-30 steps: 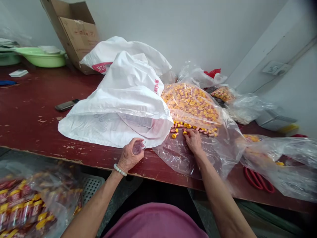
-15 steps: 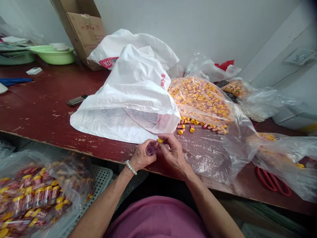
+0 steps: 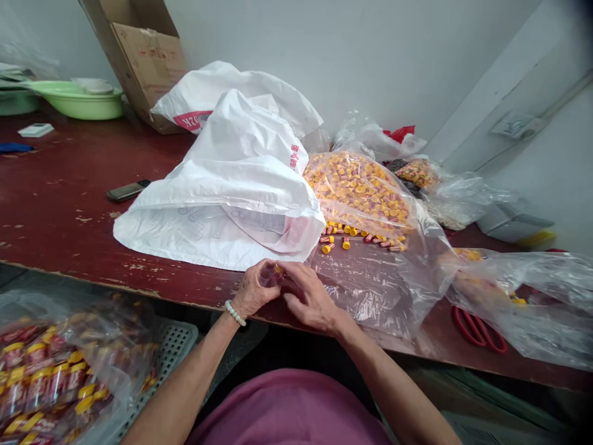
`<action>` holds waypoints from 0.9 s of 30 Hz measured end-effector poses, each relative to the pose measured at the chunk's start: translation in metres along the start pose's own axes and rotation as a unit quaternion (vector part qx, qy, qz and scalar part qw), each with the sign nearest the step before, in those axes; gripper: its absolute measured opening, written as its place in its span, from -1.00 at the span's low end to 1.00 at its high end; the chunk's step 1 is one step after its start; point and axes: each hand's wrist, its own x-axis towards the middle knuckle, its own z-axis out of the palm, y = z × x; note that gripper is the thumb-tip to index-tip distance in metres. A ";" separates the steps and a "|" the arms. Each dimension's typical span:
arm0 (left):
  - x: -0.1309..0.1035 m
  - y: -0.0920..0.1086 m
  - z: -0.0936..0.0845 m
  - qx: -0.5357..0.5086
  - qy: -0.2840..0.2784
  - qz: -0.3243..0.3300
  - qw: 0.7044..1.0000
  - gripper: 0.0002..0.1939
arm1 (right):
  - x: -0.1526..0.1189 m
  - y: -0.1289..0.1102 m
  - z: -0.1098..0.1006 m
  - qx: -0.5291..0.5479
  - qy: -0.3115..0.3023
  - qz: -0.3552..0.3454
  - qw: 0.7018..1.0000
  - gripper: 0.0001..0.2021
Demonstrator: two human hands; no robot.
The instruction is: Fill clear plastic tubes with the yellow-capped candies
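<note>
My left hand [image 3: 254, 292], a beaded bracelet at its wrist, is closed around a small clear plastic container [image 3: 267, 275] at the table's front edge. A tiny yellow-capped bottle [image 3: 278, 269] is at the container's right side; whether it is fully inside I cannot tell. The fingertips of my right hand [image 3: 309, 298] reach to that yellow cap, its thumb held apart below, with nothing visible pinched between. Right of my hands, several tiny yellow-capped bottles [image 3: 346, 243] lie loose before a big clear bag [image 3: 361, 185] full of them.
A white woven sack [image 3: 231, 185] lies open behind my hands. Red-handled scissors [image 3: 479, 330] rest at right, a phone [image 3: 128, 190] at left. Below the table edge, a grey basket [image 3: 178, 340] holds a bag of larger yellow-capped bottles [image 3: 58, 380]. A carton [image 3: 151, 62] stands behind.
My right thumb and fingers, earlier pinching the yellow-capped bottle beside the container, have spread, and the bottle now sits lower against it. The view has shifted slightly right.
</note>
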 end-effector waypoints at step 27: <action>-0.002 -0.008 0.005 0.051 0.012 0.031 0.998 -0.72 | 0.008 -0.015 -0.012 -0.024 0.068 -0.025 0.997 -0.76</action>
